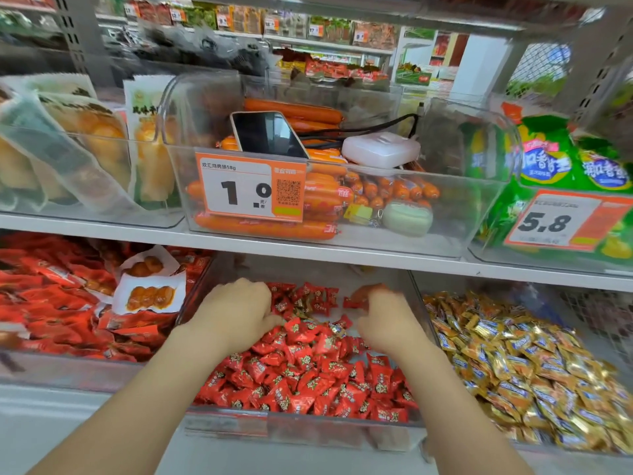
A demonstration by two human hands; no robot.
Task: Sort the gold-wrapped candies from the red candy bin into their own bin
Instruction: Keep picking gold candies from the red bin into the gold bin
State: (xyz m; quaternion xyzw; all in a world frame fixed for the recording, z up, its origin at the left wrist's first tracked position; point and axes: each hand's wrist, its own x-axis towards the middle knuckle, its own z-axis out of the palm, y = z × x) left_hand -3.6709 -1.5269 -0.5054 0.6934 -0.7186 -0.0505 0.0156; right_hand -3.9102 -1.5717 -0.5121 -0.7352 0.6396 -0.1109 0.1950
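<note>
Red candies (301,368) hide what the left hand (236,313) and blurred right hand (387,320) hold; neither grip is readable.

Snack shop, shelves (308,250) of clear bins, orange price tags (251,186), packaged sausages (294,111)
</note>
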